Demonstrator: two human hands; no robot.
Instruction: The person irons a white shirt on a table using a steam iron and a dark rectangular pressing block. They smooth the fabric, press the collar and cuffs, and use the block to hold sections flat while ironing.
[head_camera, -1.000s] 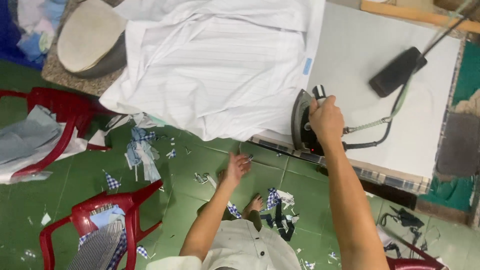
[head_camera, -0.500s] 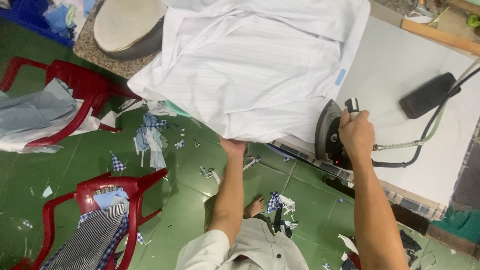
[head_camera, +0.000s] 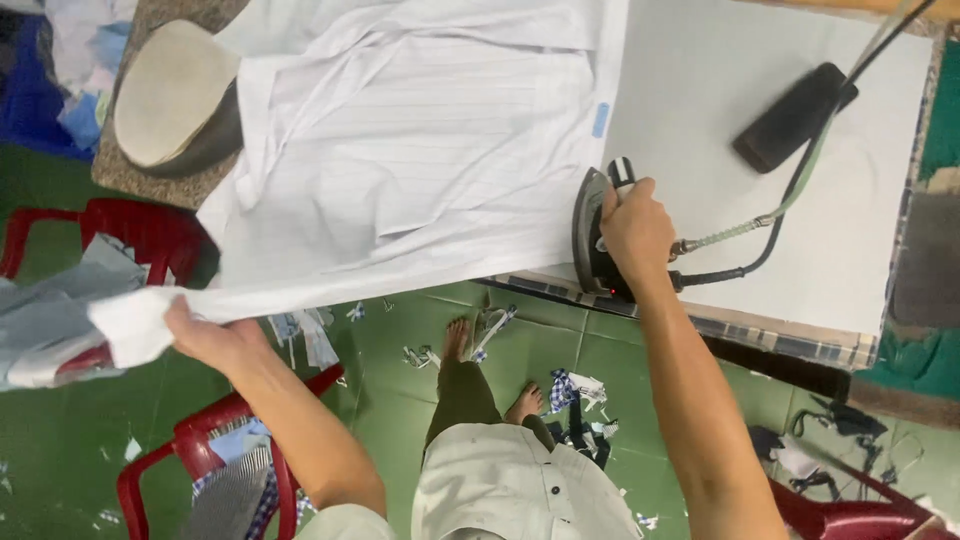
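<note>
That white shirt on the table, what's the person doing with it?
A person stands at an ironing table. Their right hand grips the handle of an iron standing near the table's front edge, beside a white striped shirt spread across the table. Their left hand holds the shirt's lower edge, pulled out sideways past the table over a red plastic chair. Fabric scraps lie on the green floor around their bare feet.

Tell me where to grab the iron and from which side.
Grip the iron by its top handle, coming from above on the person's side, as the right hand does now. It stands near the table's front edge, and its hoses trail off to the right, so that side is probably awkward.
</note>
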